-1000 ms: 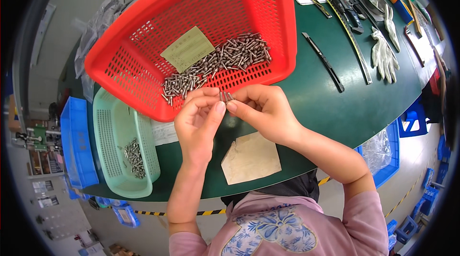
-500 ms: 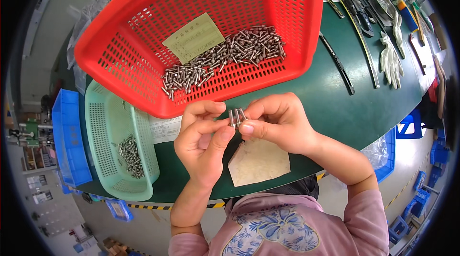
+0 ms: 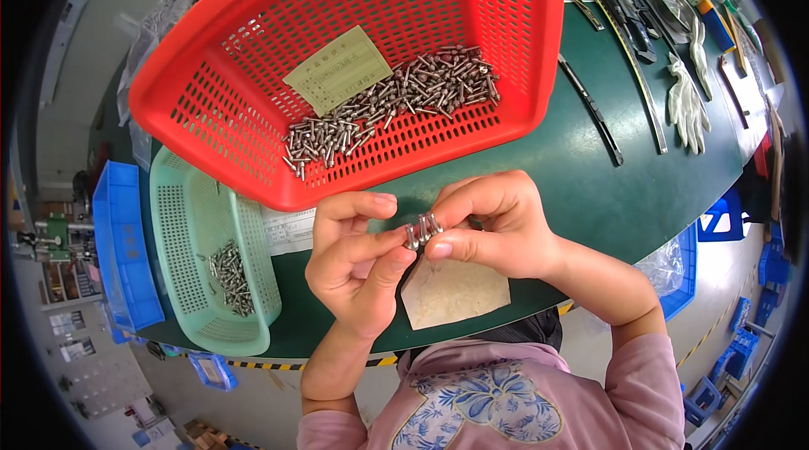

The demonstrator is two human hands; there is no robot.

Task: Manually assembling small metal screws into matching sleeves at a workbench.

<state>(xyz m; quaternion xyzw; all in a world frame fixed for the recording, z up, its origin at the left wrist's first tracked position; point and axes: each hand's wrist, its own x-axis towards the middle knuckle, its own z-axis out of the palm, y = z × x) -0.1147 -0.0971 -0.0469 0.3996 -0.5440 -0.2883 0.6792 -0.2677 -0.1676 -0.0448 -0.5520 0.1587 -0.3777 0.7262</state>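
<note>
Between my two hands stand a few short metal pins with wider heads, like small bolts (image 3: 424, 231), side by side. My left hand (image 3: 356, 252) pinches them from the left with thumb and index finger. From the right, my right hand (image 3: 497, 227) grips them between thumb and fingers. Just beyond my hands is a large red perforated basket (image 3: 371, 172), tilted towards me, with a heap of similar metal pins (image 3: 396, 96) and a yellowish paper card (image 3: 337, 69) inside. Below my right hand a pale sheet (image 3: 459, 294) lies on the green table (image 3: 607, 222).
A light green basket (image 3: 270, 281) with a smaller pile of pins (image 3: 230, 277) stands at the left, beside a blue bin (image 3: 126, 239). To the right lie a black strip tool (image 3: 592, 113), a metal ruler (image 3: 632, 62) and white gloves (image 3: 687, 104). A printed sheet (image 3: 291, 229) sits under the green basket's edge.
Both hands have lowered slightly towards me. The pins between them have tipped, so their ends now point more upwards to the camera.
</note>
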